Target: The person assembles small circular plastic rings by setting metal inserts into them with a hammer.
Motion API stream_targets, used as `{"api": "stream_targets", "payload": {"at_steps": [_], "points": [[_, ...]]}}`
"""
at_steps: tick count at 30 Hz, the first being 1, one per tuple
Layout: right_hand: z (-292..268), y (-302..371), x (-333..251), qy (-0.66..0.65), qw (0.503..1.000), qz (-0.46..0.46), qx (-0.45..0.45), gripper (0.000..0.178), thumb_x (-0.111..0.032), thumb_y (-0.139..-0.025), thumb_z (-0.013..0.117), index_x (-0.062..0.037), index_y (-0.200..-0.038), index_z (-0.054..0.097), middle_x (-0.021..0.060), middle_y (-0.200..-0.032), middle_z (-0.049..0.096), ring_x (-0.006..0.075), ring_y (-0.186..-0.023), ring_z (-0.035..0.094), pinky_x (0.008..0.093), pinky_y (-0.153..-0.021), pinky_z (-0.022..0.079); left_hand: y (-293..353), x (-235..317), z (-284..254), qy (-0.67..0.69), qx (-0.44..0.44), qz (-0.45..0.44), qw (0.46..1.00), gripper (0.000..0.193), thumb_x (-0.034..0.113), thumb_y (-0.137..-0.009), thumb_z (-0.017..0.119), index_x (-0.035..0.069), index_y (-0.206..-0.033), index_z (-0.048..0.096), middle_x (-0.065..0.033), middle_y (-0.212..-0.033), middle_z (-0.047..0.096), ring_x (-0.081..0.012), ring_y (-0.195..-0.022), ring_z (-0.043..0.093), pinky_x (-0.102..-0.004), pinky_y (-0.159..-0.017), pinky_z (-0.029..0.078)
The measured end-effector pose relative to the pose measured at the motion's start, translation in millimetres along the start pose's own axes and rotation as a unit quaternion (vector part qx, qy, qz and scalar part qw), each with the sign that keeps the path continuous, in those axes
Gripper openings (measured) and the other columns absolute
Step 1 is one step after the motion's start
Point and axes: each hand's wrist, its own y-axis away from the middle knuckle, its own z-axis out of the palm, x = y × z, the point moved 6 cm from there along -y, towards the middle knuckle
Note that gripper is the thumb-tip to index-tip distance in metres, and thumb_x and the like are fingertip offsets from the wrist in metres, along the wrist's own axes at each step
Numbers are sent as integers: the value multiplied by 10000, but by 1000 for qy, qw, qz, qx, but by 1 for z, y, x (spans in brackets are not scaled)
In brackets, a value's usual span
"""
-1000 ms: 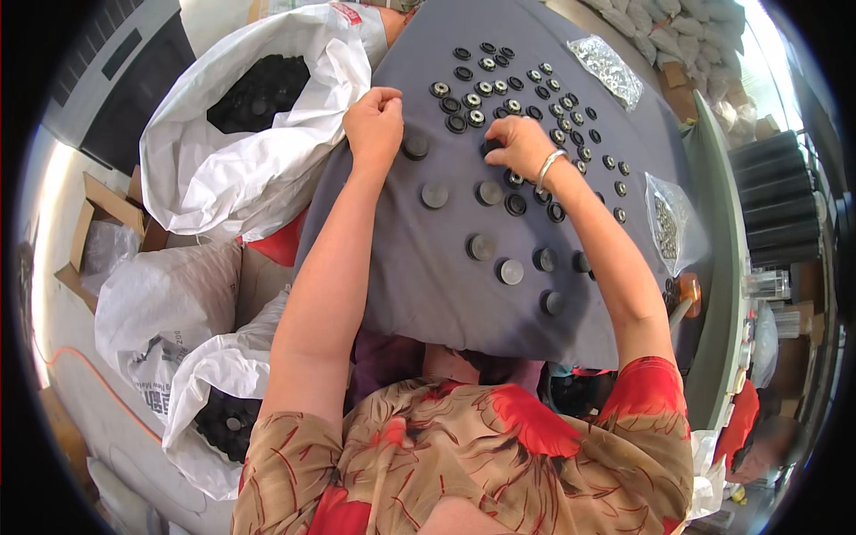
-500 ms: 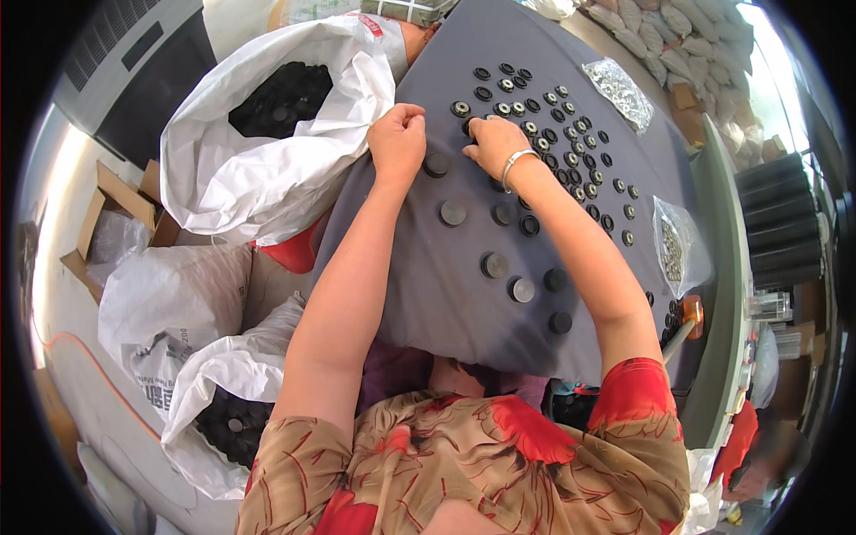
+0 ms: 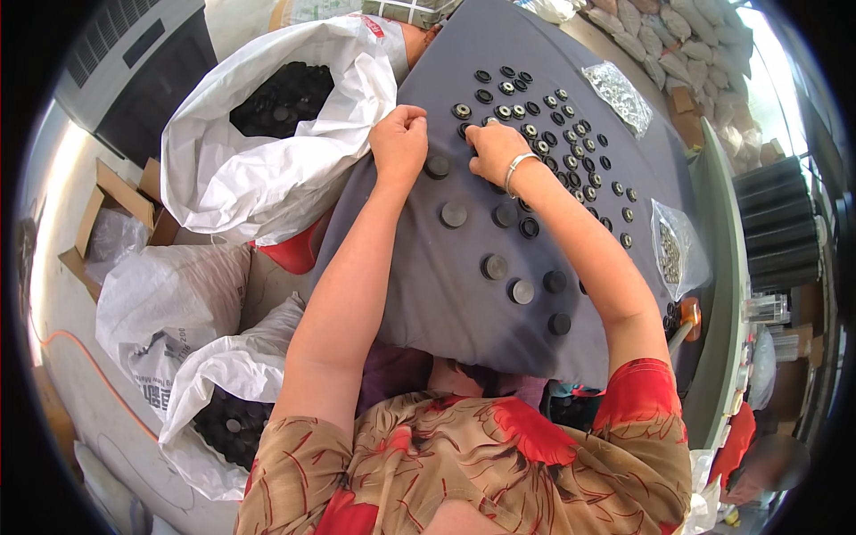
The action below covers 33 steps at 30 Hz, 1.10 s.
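Observation:
My left hand (image 3: 399, 147) is closed in a fist-like pinch over the left edge of the grey-covered table, beside the rim of a white woven sack (image 3: 259, 183). Whatever it may hold is hidden by the fingers. My right hand (image 3: 497, 153) reaches in among the parts, its fingers drawn together at a black round part (image 3: 464, 129), which they partly cover. Beyond it lie several black rings (image 3: 482, 95), many with a metal piece in the centre (image 3: 461, 111). Closer to me are several solid black discs (image 3: 453, 214), spread loosely on the cloth (image 3: 410, 294).
Black parts (image 3: 283, 98) fill the open sack at left; a smaller sack (image 3: 201, 437) below holds more. Clear bags of small metal pieces (image 3: 617, 96) lie along the table's right side, near an orange-headed hammer (image 3: 690, 318). An open cardboard box (image 3: 111, 209) stands far left.
My right hand has shifted very slightly left and down, staying at the same black round part. My left hand stays almost in place beside the sack.

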Motion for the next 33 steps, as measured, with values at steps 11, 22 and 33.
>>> {"api": "stream_targets", "payload": {"at_steps": [11,22,33], "points": [[18,0,44,-368,928,-11,56,210,8,-755,581,-14,-962,610,22,-770,614,95,-670,552,247,-621,466,1,4,0,6,-1,-6,1000,125,79,-795,604,6,-848,691,-101,-707,678,-180,-649,645,-307,-657,508],[14,0,15,-101,989,-95,58,322,-160,-716,677,-6,-998,664,189,-966,660,339,-948,621,404,-860,496,1,2,0,6,-4,-22,1000,121,72,-800,603,9,-851,693,-97,-708,676,-163,-645,637,-298,-651,505],[0,-16,69,-213,974,-10,76,346,-121,-703,723,-15,-1028,663,123,-834,668,218,-760,635,319,-730,507,2,6,-3,3,2,-15,1000,121,73,-799,603,6,-851,691,-101,-699,671,-164,-632,627,-294,-641,496]]}}
